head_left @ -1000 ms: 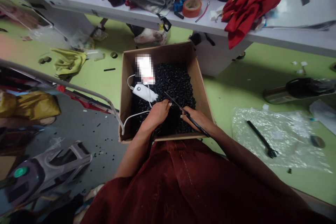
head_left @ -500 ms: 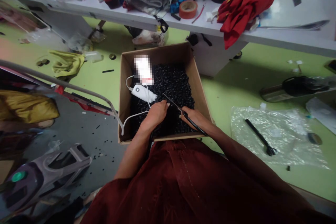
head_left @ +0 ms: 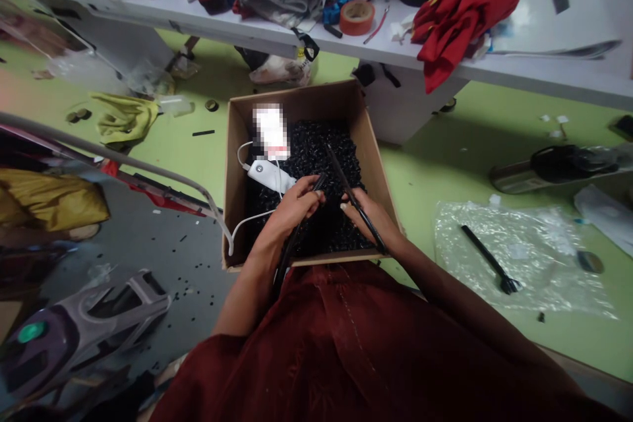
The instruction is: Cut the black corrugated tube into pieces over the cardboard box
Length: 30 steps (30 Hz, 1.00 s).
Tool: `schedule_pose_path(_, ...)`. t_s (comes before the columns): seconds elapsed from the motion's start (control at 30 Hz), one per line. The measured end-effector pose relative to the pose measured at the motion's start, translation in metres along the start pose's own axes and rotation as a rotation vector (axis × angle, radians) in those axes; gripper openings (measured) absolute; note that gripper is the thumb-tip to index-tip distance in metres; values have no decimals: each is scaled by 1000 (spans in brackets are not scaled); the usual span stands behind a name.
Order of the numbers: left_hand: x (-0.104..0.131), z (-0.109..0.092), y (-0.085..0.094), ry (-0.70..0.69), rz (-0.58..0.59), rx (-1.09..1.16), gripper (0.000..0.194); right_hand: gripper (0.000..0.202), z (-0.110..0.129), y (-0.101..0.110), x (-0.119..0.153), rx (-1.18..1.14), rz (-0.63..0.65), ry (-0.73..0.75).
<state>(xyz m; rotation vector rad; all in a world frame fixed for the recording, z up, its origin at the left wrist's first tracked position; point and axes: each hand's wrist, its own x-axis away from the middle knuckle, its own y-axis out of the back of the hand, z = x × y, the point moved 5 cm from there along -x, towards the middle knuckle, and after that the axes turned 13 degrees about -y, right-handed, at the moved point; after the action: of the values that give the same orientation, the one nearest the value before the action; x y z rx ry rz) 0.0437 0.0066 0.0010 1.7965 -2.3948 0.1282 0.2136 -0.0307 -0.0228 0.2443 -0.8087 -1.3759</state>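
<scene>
An open cardboard box (head_left: 383,191) holds a heap of small black pieces (head_left: 316,145). Over the heap, my left hand (head_left: 299,204) is closed round black strips (head_left: 284,264), which hang down past the wrist and show a short end above the fingers. My right hand (head_left: 368,211) grips a long dark tool (head_left: 363,214) that looks like scissors, its narrow tip pointing away over the heap. The tool and the strips are apart. A white device (head_left: 270,175) with a cable lies on the heap, left of my hands, near a blurred-out bright patch.
A white shelf (head_left: 395,59) with tapes and a red cloth (head_left: 455,20) runs behind the box. At the right lie a plastic sheet (head_left: 544,224), a black strip bundle (head_left: 487,257) and a flask (head_left: 519,171). A grey tube crosses from the left.
My left hand has shifted slightly up and right, and the strip end now shows above its fingers. The tool in my right hand has turned to point more steeply away.
</scene>
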Motion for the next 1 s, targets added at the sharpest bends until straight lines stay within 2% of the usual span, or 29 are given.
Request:
schedule_pose_path(0.07, 2, -4, -4, 16, 70, 243, 38, 29, -1, 1, 0, -60, -8, 16)
schedule_pose_path(0.17, 6, -10, -6, 8, 123, 411, 40, 32, -3, 2, 1, -101, 1, 14)
schedule_pose_path(0.3, 10, -11, -6, 13, 166, 428, 58, 35, -6, 2, 1, -120, 8, 10)
schedule_pose_path(0.4, 10, -10, -7, 30, 179, 433, 63, 38, -7, 0, 1, -126, 27, 7)
schedule_pose_path(0.6, 3, -6, -5, 43, 109, 435, 46, 39, -4, -3, 2, -83, 104, -7)
schedule_pose_path(0.7, 1, -5, -3, -4, 63, 332, 41, 38, -1, -2, 4, -64, 119, -24)
schedule_pose_path(0.87, 0, -3, 5, -152, -54, -153, 38, 42, 3, -1, 5, -40, 121, 30)
schedule_pose_path(1.0, -1, -5, 8, -235, -61, -424, 37, 49, 2, -4, 5, -38, 141, 50)
